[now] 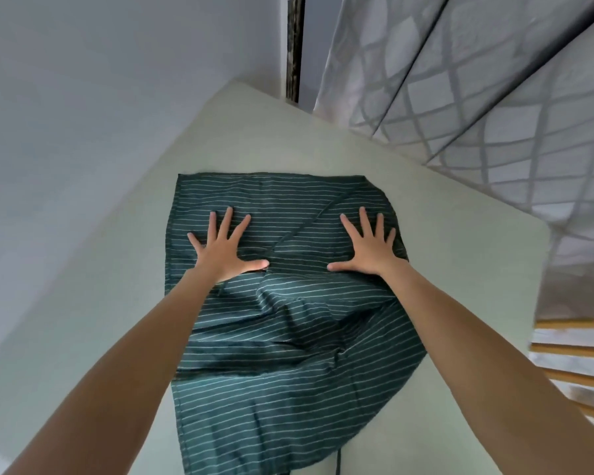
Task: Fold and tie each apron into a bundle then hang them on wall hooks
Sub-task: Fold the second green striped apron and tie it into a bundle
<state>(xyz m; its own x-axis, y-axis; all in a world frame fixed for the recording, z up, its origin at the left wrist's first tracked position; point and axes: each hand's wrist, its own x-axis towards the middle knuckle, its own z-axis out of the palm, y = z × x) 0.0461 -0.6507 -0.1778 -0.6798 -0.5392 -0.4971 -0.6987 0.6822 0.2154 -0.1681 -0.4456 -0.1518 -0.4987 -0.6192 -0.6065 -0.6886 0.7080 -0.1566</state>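
Note:
A dark green apron (288, 337) with thin white stripes lies spread on a pale table (443, 255). Its far part is flat, with a diagonal fold line across it; the near part is rumpled. My left hand (225, 250) presses flat on the far left of the cloth, fingers spread. My right hand (366, 248) presses flat on the far right, fingers spread too. A thin dark strap (338, 462) hangs from the apron's near edge. No wall hooks are in view.
A plain white wall (100, 114) runs along the table's left side. A grey curtain (477, 97) with a lattice pattern hangs behind the table's far right edge. Striped yellow and white fabric (576, 365) shows at the right.

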